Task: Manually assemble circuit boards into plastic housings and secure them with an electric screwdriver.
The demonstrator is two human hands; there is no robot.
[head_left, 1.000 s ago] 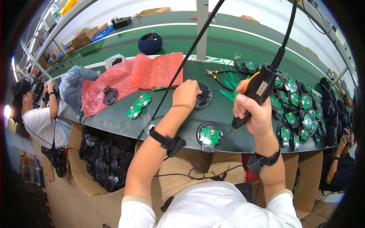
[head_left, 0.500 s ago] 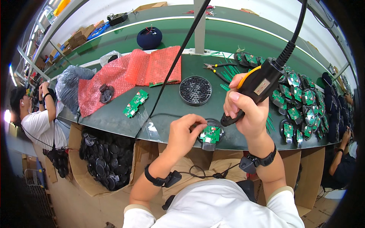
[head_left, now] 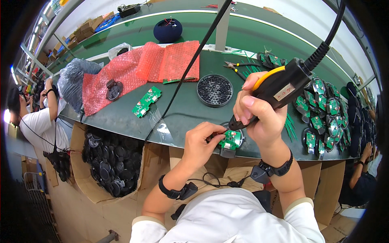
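My right hand (head_left: pixel 261 119) is wrapped around a black and yellow electric screwdriver (head_left: pixel 298 79), its cord rising to the upper right. The tool's nose points down and left, just above a green circuit board (head_left: pixel 231 139). That board sits on a round dark housing (head_left: pixel 227 153) at the table's front edge. My left hand (head_left: pixel 201 142) is closed in a pinch at the board's left side, close under the screwdriver's nose. What lies between those fingertips is too small to make out. Beyond the hands stands a round dish (head_left: pixel 198 97) of small black screws (head_left: pixel 214 90).
Cutters (head_left: pixel 239 65) and green strips (head_left: pixel 289 125) lie right of the dish. Many board-fitted housings (head_left: pixel 320 105) crowd the right side. Left are a loose circuit board (head_left: pixel 146 102), red bubble wrap (head_left: pixel 178 62) and a hanging cable (head_left: pixel 184 75). Below, a carton (head_left: pixel 87 186) holds black parts.
The screwdriver's nose has come down and left, closer to my left fingertips over the board. My left hand keeps its pinch. The whole view has shifted slightly.
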